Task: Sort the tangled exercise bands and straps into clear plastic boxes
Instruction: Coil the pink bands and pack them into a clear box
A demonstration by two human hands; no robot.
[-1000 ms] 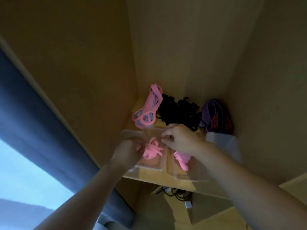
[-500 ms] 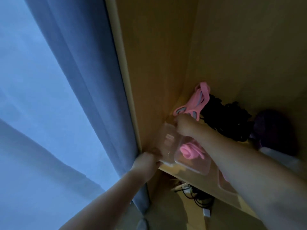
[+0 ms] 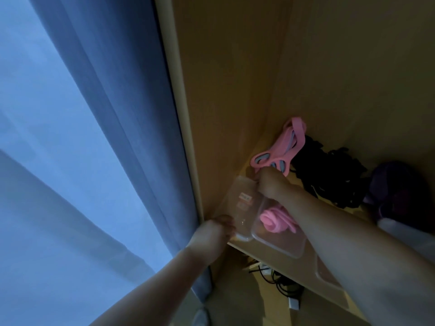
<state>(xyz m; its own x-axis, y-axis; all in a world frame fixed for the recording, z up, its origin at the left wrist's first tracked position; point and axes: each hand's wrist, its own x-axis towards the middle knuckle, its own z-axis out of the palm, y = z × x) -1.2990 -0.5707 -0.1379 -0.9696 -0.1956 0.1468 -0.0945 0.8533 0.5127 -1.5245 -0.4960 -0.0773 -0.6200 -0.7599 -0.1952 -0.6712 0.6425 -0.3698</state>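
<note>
A home: blue curtain (image 3: 113, 128) beside a wooden shelf unit (image 3: 235, 90).

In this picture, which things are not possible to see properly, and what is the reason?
Head view:
- Right hand: grip hidden behind its knuckles.
- Label on clear box: too small to read.
- Second box: mostly covered by right forearm.
- Purple bands: dark, blurred.

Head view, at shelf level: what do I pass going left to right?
Blue curtain → left hand → labelled clear box → coiled pink band → black straps → purple bands. The right hand and the pink-and-blue band overlap these, so they are left out.
</note>
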